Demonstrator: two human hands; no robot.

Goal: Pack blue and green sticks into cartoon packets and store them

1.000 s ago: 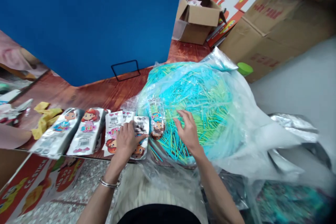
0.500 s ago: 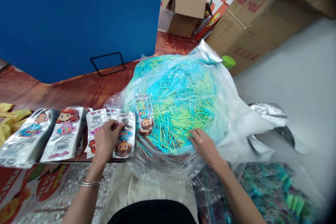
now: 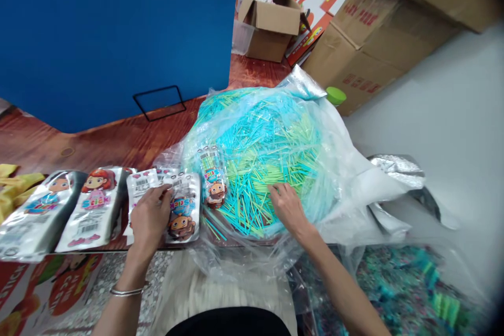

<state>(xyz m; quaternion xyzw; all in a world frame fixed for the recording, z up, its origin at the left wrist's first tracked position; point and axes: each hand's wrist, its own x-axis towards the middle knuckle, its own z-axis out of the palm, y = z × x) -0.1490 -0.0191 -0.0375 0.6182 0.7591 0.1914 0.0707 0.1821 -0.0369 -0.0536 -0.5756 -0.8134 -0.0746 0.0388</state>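
Observation:
My left hand (image 3: 150, 216) has its fingers closed at the edge of a printed foil pouch (image 3: 184, 215), which lies flat with its cartoon figure upside down. Under and left of that hand lies another printed pouch (image 3: 140, 182), partly covered. My right hand (image 3: 289, 207) dips its curled fingertips into a big heap of thin green and blue sticks (image 3: 255, 178); what is between the fingers is mostly hidden. The heap sits in an opened clear plastic bag (image 3: 334, 178). A pouch filled with sticks (image 3: 213, 178) rests on the left side of the heap.
Two stacks of flat pouches, one with a boy print (image 3: 43, 210) and one with a girl print (image 3: 88, 210), stand at left beside a yellow cloth (image 3: 18, 189). A blue panel (image 3: 118, 37) rises behind. Cardboard boxes (image 3: 354, 58) and an open carton (image 3: 273, 26) are at the back right.
My right hand has moved left across the sticks, with its fingers more curled. My left hand stays over the pouches, its fingers shifted slightly. The view has turned a little.

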